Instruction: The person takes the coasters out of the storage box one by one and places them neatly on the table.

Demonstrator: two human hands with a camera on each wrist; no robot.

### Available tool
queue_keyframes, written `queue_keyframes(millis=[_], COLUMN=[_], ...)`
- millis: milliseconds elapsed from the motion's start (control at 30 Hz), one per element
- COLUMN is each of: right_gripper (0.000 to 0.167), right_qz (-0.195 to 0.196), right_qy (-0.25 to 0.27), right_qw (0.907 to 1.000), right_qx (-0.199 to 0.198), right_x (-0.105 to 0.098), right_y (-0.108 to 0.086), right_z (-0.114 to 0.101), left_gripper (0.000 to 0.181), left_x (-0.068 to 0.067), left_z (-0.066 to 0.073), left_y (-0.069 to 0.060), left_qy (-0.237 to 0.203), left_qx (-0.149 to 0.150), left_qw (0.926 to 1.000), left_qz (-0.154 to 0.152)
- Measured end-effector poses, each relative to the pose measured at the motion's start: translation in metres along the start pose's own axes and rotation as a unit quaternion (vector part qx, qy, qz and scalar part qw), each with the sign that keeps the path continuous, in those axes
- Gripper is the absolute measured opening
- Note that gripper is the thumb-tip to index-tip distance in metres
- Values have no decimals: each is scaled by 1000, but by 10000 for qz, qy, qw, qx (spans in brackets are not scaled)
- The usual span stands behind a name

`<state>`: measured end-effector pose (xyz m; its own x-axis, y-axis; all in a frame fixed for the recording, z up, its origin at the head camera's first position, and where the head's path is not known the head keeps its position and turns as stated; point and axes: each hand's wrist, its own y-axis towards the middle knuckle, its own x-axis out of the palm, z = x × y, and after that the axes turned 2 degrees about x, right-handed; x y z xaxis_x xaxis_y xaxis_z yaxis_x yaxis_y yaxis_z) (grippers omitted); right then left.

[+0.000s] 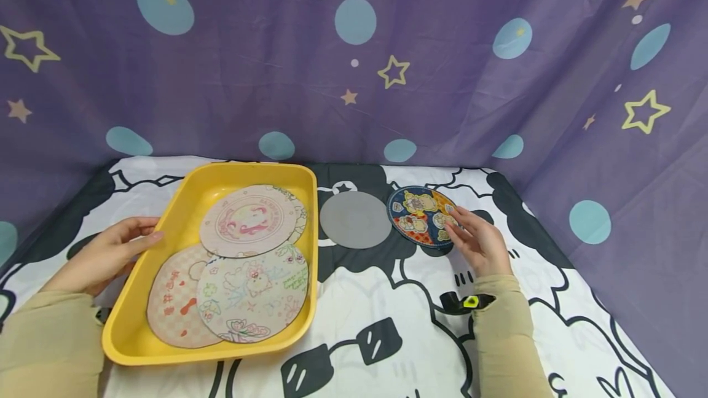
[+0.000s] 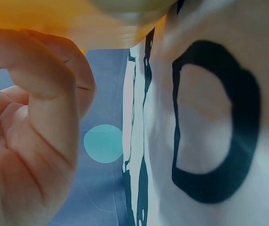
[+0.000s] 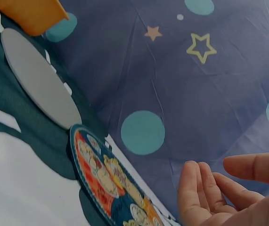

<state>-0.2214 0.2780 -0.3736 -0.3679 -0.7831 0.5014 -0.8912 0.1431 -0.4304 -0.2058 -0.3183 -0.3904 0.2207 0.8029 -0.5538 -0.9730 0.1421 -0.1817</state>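
Left grip (image 1: 107, 255) on yellow tray (image 1: 185, 217)

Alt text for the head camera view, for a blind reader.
A person's left hand grips a yellow tray holding overlapping pale discs, while the right hand hovers by a colorful disc. A gray disc lies between tray and colorful disc, on a black-and-white cloth before a purple curtain.
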Motion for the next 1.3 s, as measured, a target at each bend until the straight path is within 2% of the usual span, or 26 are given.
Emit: queue_keyframes(millis=[300, 567, 833, 1300], right_gripper=[44, 54, 20, 21], right_qz=[-192, -348, -492, -1012], right_qy=[66, -55, -142, -276], right_qw=[9998, 9993, 9983, 9932], right_qx=[-64, -105, -264, -498], right_x=[9, 16, 23, 38], right_y=[-5, -8, -15, -25], right_z=[0, 1, 3, 9], left_gripper=[74, 75, 74, 76], left_x=[0, -1, 1, 0], left_z=[0, 1, 0, 1], left_y=[0, 1, 1, 0], left_qy=[-32, -5, -46, -19], left_qx=[40, -21, 42, -34], left_qw=[10000, 10000, 10000, 10000], left_qz=[15, 6, 2, 16])
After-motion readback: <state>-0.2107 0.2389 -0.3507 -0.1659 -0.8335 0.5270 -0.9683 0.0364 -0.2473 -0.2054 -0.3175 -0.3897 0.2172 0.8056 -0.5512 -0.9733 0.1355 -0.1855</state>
